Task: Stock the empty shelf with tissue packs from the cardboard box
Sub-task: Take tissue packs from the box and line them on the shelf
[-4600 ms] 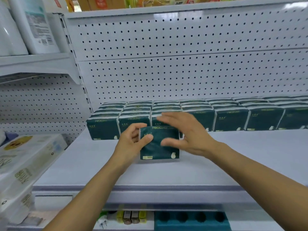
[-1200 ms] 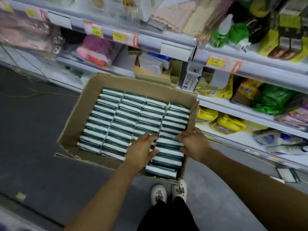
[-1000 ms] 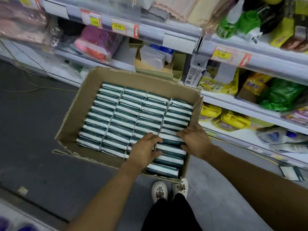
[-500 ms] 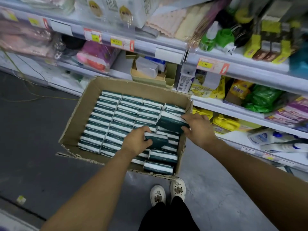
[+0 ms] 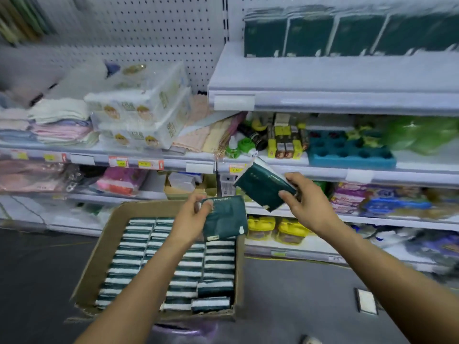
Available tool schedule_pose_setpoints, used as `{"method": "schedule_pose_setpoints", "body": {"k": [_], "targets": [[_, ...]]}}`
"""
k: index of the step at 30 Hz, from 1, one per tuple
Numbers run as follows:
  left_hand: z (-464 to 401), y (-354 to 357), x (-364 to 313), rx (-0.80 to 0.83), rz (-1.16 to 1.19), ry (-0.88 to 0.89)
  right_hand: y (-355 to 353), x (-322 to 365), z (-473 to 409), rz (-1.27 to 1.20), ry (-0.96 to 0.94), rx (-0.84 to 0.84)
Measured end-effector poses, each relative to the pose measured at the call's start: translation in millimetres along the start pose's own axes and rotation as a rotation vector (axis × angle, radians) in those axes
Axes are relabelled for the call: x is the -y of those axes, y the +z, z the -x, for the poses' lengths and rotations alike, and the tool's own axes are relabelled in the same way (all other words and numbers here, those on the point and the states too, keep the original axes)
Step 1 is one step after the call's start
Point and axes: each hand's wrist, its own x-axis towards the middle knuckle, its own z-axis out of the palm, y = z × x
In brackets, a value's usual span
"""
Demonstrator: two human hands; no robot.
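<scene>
Head view: both hands [image 5: 192, 219] [image 5: 306, 207] each grip a raised tissue pack [image 5: 224, 218]

Left hand [image 5: 191, 219], right hand [image 5: 306, 207] gripping

Two dark green tissue packs [image 5: 224, 218] lifted above cardboard box [image 5: 99, 259]

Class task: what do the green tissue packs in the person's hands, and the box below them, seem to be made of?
Left-hand pack: probably soft plastic film; creased, slightly shiny. Right-hand pack: apparently the same. Box: brown corrugated cardboard, matte, with ragged torn edges.
</scene>
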Motion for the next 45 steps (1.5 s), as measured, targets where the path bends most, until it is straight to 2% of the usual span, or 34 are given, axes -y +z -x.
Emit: {"method": "schedule_pose_setpoints", "body": {"k": [5, 10, 16, 24, 30, 36, 41, 45], "targets": [[-15.3, 36.4, -82.2, 0.028, -0.058, 0.17, -79.8, -5.9, -7.4, -0.027, -0.01, -0.106], [-23.2, 92.7, -170.8, 0.03, 0.026, 0.303, -165.5, -32.6, -13.0, -0.041, -0.042, -0.212], [-19.8, 168.2, -268.4, -0.015, 0.228, 0.318, -279.5, -85.2, -25.0, -0.018, -0.13, -0.315], [-38.2, 234.6, -363.5, 0.013, 0.186, 0.421, -388.7, -143.0, -61.2, 0.074, -0.179, -0.398], [-59.9, 255.3, -403.9, -0.042, 0.276, 0.361, -434.2, -172.2, -103.4, 0.256, -0.103, -0.426], [-99.5, 275.1, -421.4, 0.026, 0.279, 0.349, -447.9, -201.3, -142.5, 0.466, -0.018, -0.294], [-138.0, 290.4, -433.4, 0.087, 0.3, 0.352, -429.3, -220.7, -159.4, 0.643, -0.106, -0.287], [-168.5, 292.9, -438.7, 0.117, 0.324, 0.341, -428.5, -237.5, -190.3, 0.661, -0.107, -0.353]]}}
